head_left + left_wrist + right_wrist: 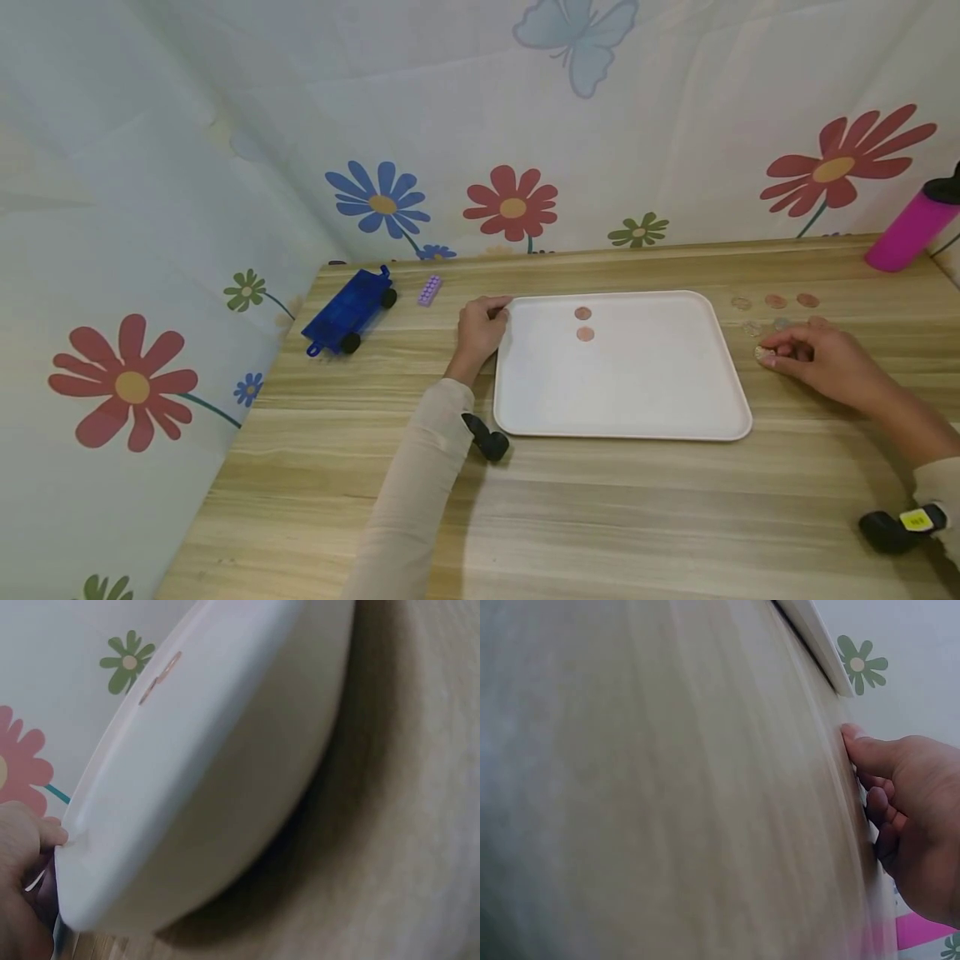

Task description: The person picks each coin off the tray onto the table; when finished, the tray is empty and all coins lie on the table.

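Observation:
A white rectangular tray point(622, 392) lies on the wooden table, with two copper coins point(585, 333) near its far edge. My left hand point(480, 329) grips the tray's far left corner; in the left wrist view its thumb lies over the rim. To the right of the tray, my right hand point(825, 358) pinches a gold-coloured coin point(764, 354) between thumb and fingers, close to the tabletop. Just beyond that hand lie several more coins, among them a copper coin point(776, 301), a gold-coloured coin point(741, 303) and a silvery coin point(782, 323). The right wrist view hides the pinched coin.
On the left stands a blue toy wagon point(348, 310) with black wheels, and beside it a purple toy brick point(430, 291). A pink bottle point(907, 233) with a black lid is at the far right. Behind the table point(637, 517) hangs a flower-patterned cloth point(450, 108).

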`<state>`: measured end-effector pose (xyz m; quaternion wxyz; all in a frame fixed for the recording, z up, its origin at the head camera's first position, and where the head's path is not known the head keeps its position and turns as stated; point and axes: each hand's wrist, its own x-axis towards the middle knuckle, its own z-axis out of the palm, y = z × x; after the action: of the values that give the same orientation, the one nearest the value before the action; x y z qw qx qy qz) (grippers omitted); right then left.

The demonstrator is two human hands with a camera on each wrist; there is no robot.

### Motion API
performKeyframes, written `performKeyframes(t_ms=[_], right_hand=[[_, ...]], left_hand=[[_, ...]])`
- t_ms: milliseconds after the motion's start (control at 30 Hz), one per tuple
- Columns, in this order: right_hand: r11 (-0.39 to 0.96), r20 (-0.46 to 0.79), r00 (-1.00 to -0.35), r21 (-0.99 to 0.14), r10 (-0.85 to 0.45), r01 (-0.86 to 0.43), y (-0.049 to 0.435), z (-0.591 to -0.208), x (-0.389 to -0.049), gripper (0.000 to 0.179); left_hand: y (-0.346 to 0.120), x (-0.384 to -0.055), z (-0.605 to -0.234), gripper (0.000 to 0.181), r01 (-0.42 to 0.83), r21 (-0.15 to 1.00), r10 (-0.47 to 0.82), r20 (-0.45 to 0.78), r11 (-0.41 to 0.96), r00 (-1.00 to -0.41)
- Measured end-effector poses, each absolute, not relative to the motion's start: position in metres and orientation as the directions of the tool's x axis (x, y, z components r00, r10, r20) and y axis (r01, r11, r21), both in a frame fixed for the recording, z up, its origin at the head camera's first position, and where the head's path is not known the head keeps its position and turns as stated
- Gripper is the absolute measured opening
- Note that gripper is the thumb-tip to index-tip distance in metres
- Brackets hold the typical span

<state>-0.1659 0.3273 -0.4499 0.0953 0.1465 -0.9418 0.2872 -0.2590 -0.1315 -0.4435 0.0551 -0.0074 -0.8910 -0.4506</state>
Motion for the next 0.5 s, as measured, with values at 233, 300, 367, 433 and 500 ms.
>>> performKeyframes(t_ms=[233,300,367,433,500], right_hand=[[0.78,0.281,-0.93,-0.516,-0.237,-0.355,0.3284,-0.4505,-0.167,0.014],[0.782,0.275,-0.931,-0.514,-0.239,-0.353,0.329,-0.4504,-0.1673,0.015],[0.78,0.26,-0.934,-0.519,-0.245,-0.349,0.3294,-0.4499,-0.1682,0.015],[0.781,0.249,-0.935,-0.518,-0.251,-0.348,0.3292,-0.4484,-0.1691,0.016],[0.783,0.245,-0.935,-0.514,-0.258,-0.351,0.328,-0.446,-0.1701,0.016]], left_hand=[[-0.1319,-0.2595,-0.4449,0.027,0.06,0.804,-0.038,0.102,0.592,-0.994],[-0.1316,-0.2593,-0.4448,0.027,0.06,0.803,-0.039,0.103,0.593,-0.994],[-0.1315,-0.2591,-0.4443,0.027,0.061,0.803,-0.039,0.104,0.594,-0.994],[-0.1315,-0.259,-0.4442,0.027,0.06,0.801,-0.041,0.106,0.596,-0.994],[-0.1318,-0.2592,-0.4444,0.027,0.064,0.8,-0.04,0.11,0.597,-0.993]])
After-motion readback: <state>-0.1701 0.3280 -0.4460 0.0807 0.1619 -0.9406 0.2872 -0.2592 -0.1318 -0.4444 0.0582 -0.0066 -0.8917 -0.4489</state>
